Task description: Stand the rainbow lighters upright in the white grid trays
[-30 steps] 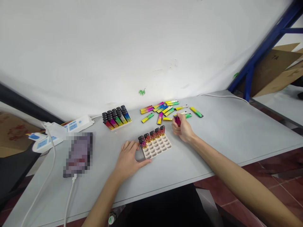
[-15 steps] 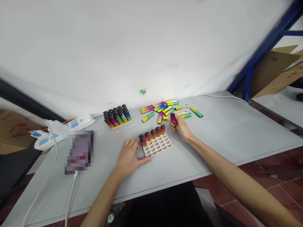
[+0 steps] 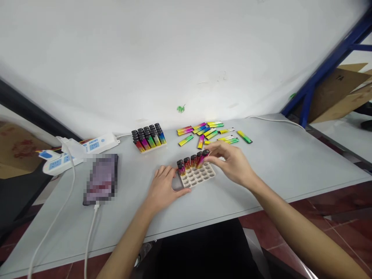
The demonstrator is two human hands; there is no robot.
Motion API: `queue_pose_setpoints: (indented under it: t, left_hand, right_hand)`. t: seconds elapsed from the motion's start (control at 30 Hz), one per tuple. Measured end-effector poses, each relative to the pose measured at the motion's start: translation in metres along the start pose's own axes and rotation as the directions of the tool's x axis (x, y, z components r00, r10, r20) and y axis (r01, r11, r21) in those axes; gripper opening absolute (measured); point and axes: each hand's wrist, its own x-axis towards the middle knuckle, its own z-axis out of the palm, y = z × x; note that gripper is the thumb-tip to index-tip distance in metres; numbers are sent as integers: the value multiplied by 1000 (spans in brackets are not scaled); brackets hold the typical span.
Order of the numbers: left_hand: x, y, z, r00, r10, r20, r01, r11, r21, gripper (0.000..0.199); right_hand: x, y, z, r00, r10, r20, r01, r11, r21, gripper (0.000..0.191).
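Observation:
A white slotted tray lies in front of me, with several upright lighters along its far row and a purple one in the second row at the left. My left hand rests at the tray's left side, fingers spread and thumb along its near edge. Pinched in my right hand is a purple-and-yellow lighter, tilted over the tray's right half. Whether its base is inside a slot I cannot tell.
Loose colourful lighters lie scattered near the wall. A full tray of lighters stands at the back left. Further left are a power strip, a blurred-out phone and white cables. Cardboard boxes sit beyond the blue frame.
My right hand has carried the purple lighter left and toward me, from beside the loose pile to over the tray. My left hand stays at the tray. The view has shifted slightly.

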Motion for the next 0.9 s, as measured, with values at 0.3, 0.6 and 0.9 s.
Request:
queue_pose_setpoints:
  t: [0.3,0.6,0.9]
  left_hand:
    - [-2,1,0,1000,14,-10,-14,1000,-6,63]
    - [-1,1,-1,1000,14,-10,-14,1000,-11,58]
    - [-1,1,-1,1000,3,6,-3,1000,-15,58]
  right_hand:
    - [-7,12,49,996,7,88,12,975,-220,17]
    - [-6,14,48,992,5,123,30,960,-278,14]
    - [4,11,33,993,-34,-109,-15,906,-422,24]
